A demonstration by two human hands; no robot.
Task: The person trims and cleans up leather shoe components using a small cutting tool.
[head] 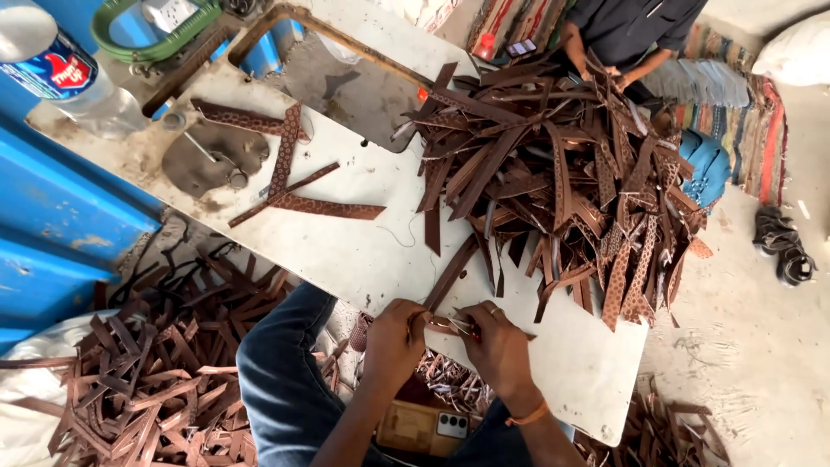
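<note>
- The left hand (393,335) and the right hand (494,342) are meeting at the near edge of the white worktop (363,251), fingertips turned in toward each other over one brown leather strip (451,275).
- The left hand is curling closed around the strip's near end; the right hand is pinching a small metal tool (462,325) against that same end. What kind of tool it is cannot be told.
- The strip's long axis is running away from the hands, slanting up and to the right across the worktop toward the big heap of leather strips (571,173); its far end is lying just beside the heap's nearest pieces.
- Both hands are on the strip's near end, so neither is clearly the closer; the right hand is sitting nearer the heap, the left nearer the bare stretch of worktop.
- The worktop's edge is passing directly under the hands, with the person's blue-trousered knee (277,363) below it and a phone (424,425) resting on the lap close under the wrists.
- Open room is lying to the left and ahead: bare worktop between the hands and a few patterned strips (285,173) crossed over each other, well apart from the hands.
- To the right the heap is crowding the surface and spilling over its far edge.
- On the floor, loose strips in a pile (147,380) are lying at left, beside the knee.
- Another person's hands (596,69) are working at the far side of the heap, well apart.
</note>
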